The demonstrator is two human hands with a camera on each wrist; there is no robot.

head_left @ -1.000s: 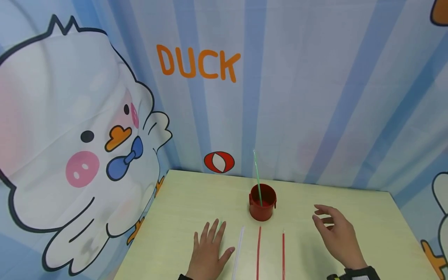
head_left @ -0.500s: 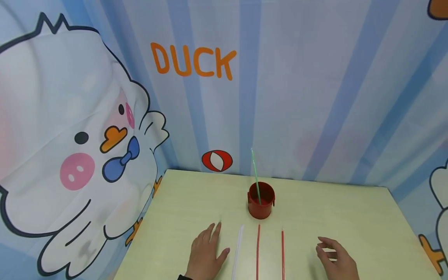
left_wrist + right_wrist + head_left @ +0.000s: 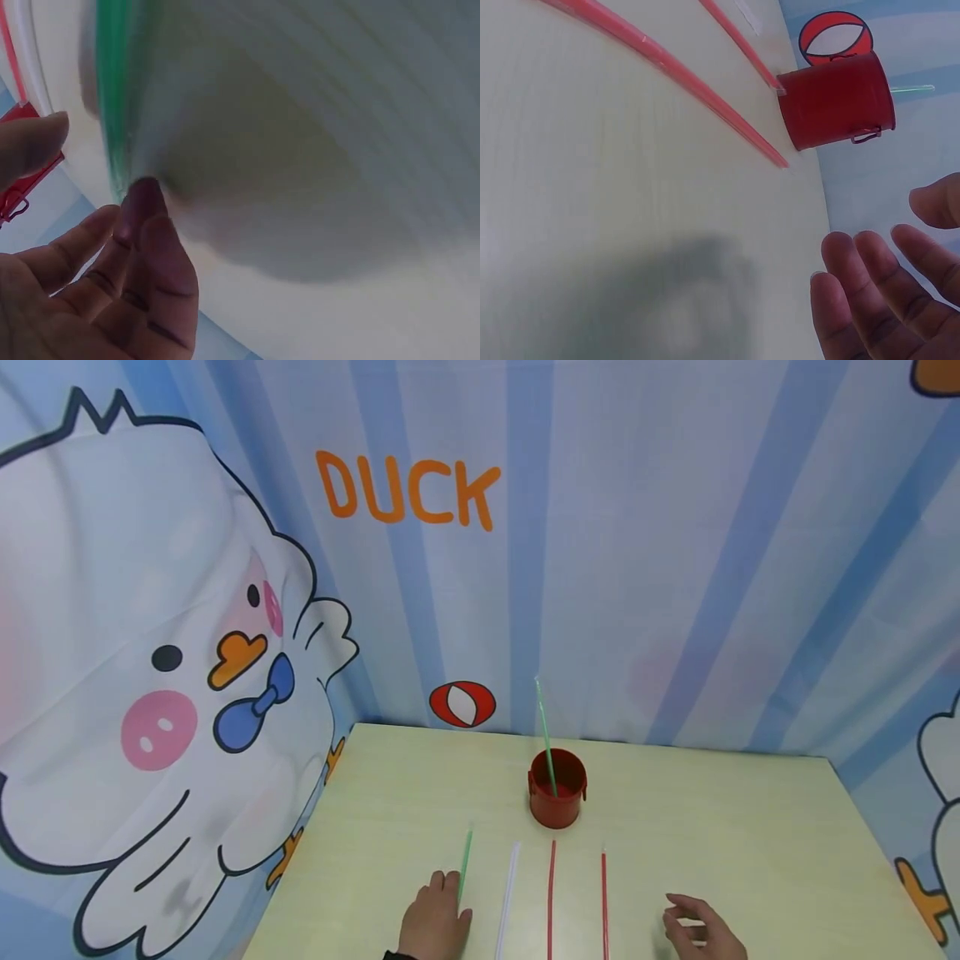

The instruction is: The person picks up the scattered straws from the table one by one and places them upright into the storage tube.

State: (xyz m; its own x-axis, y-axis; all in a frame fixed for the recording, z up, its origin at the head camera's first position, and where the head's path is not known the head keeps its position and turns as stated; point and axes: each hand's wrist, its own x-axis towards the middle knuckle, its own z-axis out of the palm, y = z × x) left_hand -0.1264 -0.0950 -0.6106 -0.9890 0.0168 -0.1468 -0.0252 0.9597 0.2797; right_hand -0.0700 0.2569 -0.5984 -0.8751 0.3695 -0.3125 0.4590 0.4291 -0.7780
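A green straw (image 3: 465,864) lies on the table, with my left hand (image 3: 432,917) over its near end. In the left wrist view the fingertips (image 3: 142,202) are at the green straw, while the thumb (image 3: 34,146) stays apart from them; whether they touch it I cannot tell. My right hand (image 3: 703,928) hovers above the table right of the straws, fingers loosely bent and holding nothing. Between the hands lie a white straw (image 3: 507,897) and two red straws, one in the middle (image 3: 551,897) and one farther right (image 3: 604,902).
Behind the straws stands a small red bucket (image 3: 555,810) with another green straw (image 3: 544,731) leaning in it. The pale table (image 3: 712,810) ends at a blue striped cloth (image 3: 600,568) printed with a duck.
My left hand has drawn back toward me along the green straw, uncovering its far end, and its fingers have bent. The right hand has moved down toward the near edge of the view.
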